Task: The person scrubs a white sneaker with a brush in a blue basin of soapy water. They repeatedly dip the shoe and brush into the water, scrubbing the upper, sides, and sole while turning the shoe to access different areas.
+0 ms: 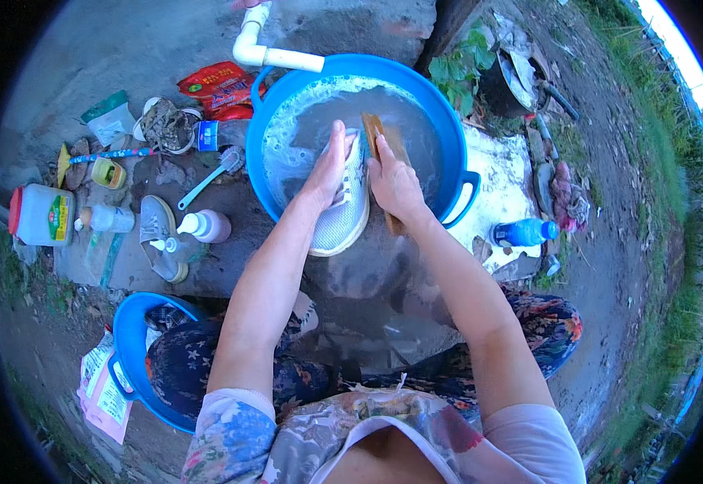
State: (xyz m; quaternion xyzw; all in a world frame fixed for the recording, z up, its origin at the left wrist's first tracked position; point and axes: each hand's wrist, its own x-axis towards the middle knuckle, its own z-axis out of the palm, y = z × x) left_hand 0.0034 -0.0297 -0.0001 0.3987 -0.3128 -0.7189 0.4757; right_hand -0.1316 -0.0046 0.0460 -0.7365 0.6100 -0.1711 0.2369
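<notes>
Shoe [343, 211] lengthwise, toe toward person

The basin [448, 137] is glossy blue plastic holding foamy water [303, 121]. The shoe [343, 214] is pale mesh cloth, wet. The brush [384, 145] has a wooden back. The ground [126, 48] is rough, matt concrete.

Outdoor daylight, wet concrete ground [110, 48], dirt path [609, 242], grass verge [674, 161] at right, leafy plant [460, 68]
</notes>
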